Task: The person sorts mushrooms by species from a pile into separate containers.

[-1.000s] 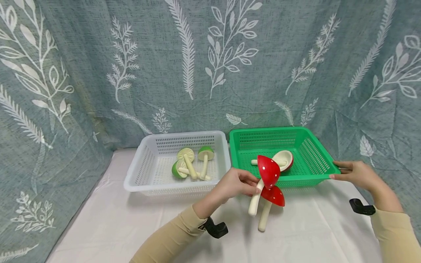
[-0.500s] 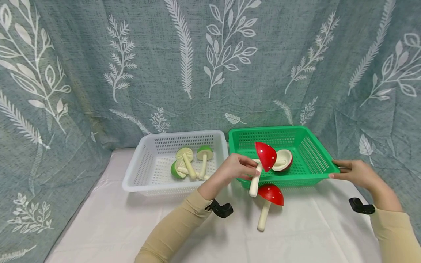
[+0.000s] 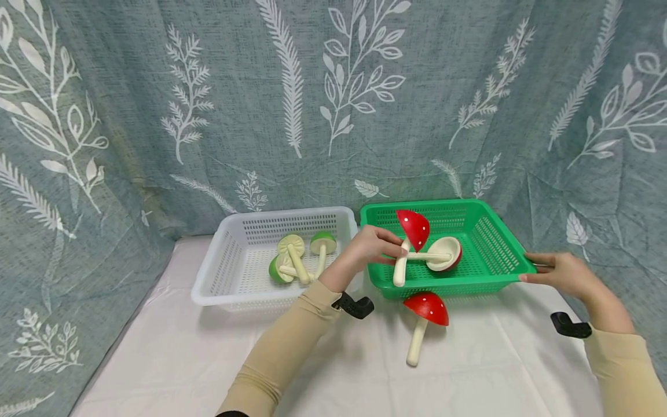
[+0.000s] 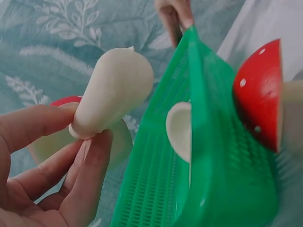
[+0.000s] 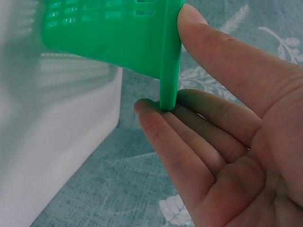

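Note:
In the head view my left hand [image 3: 371, 248] pinches a red-capped toy mushroom [image 3: 414, 229] by its pale stem, cap up and tilted, over the near left part of the green basket [image 3: 469, 282]. The left wrist view shows thumb and fingers on the stem [image 4: 113, 90], its rounded end towards the camera. My right hand [image 3: 565, 277] holds the basket's right corner; in the right wrist view, thumb [image 5: 194, 19] and fingers [image 5: 165, 132] meet the rim from either side. Another red mushroom [image 3: 445, 255] lies in the basket. A third mushroom [image 3: 428, 308] lies on the table before it.
Left of the green basket stands a white basket [image 3: 224, 295] with several green-capped mushrooms [image 3: 323, 240] in it. Both stand on a white-covered table [image 3: 469, 370]. A patterned grey-green curtain [image 3: 234, 75] hangs right behind them.
My left hand has carried the red mushroom away from me and slightly left, from over the mushroom on the table to over the green basket. The right hand has stayed on the basket's corner.

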`<state>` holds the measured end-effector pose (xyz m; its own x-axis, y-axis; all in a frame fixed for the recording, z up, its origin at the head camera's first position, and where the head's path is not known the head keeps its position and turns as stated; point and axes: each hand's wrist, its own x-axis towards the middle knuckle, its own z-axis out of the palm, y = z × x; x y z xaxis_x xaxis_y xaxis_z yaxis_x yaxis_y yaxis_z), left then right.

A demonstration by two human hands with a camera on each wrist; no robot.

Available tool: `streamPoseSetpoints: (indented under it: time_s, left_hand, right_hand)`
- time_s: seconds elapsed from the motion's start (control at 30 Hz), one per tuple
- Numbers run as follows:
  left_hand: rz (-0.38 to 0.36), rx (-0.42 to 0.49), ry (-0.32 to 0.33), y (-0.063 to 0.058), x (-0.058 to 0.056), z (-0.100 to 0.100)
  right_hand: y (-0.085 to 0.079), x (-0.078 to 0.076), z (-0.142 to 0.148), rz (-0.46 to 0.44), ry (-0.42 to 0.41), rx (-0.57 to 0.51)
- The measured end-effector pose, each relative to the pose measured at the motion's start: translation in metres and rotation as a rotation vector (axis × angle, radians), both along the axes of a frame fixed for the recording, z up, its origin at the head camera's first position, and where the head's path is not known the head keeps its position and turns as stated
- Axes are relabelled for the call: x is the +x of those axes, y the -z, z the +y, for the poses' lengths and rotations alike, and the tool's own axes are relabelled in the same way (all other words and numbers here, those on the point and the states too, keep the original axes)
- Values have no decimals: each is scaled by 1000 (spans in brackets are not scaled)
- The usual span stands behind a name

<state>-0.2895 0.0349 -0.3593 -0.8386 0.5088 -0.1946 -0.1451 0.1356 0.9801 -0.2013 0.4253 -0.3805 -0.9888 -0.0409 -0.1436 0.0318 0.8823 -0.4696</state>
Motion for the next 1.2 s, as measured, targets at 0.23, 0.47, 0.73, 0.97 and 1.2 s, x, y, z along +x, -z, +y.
streamPoseSetpoints:
  time_s: [0.23, 0.47, 0.73, 0.97, 1.2]
  left_hand:
    - [-53, -51, -17, -2, -18, 3]
    - [-101, -84, -42, -3, -35, 8]
    - [173, -342, -136, -3, -40, 11]
    - [291, -364, -182, 1, -27, 0]
    - [227, -182, -151, 4, -7, -14]
  right_hand:
    - [0, 0, -1, 3, -1, -8]
    - [-1, 0, 1, 6, -2, -2]
    - [-1, 1, 0, -16, -6, -17]
    - [-1, 1, 0, -10, -8, -23]
    - [-2, 1, 0, -9, -12, -13]
